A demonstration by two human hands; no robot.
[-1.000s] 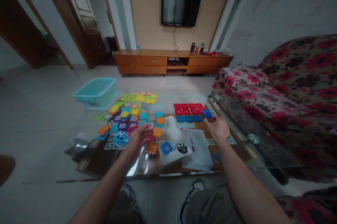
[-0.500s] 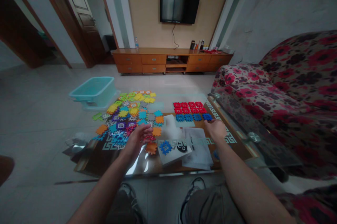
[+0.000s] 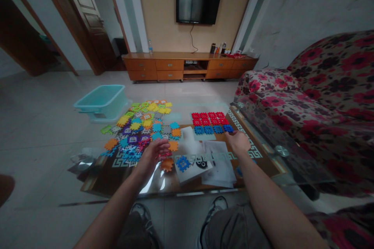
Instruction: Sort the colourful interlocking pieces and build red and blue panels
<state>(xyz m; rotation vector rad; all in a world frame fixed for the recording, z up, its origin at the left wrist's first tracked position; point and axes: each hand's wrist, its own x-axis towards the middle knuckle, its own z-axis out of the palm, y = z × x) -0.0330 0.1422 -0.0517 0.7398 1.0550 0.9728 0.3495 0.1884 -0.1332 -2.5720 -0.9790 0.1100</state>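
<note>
My right hand point(image 3: 239, 142) is at the right of the table, its fingertips pinched at the near edge of a blue interlocking tile point(image 3: 228, 128). That tile sits at the right end of a row of blue tiles point(image 3: 208, 129), just in front of rows of red tiles point(image 3: 205, 119). My left hand point(image 3: 154, 152) hangs over the right side of a mixed pile of coloured tiles point(image 3: 133, 139), fingers apart and holding nothing. Close to it are an orange tile point(image 3: 167, 165) and a blue tile point(image 3: 183, 163) resting on a white box point(image 3: 189, 175).
Paper sheets point(image 3: 217, 165) lie beside the box on the glass-topped table point(image 3: 117, 184). A turquoise tub point(image 3: 101, 105) stands beyond the table's left end. To the right is a flowered sofa point(image 3: 292, 105). A low wooden cabinet point(image 3: 169, 66) stands against the far wall.
The view has shifted slightly. The blue tile at my right fingertips appears to lie a little straighter in line with its row. My left hand has hardly moved.
</note>
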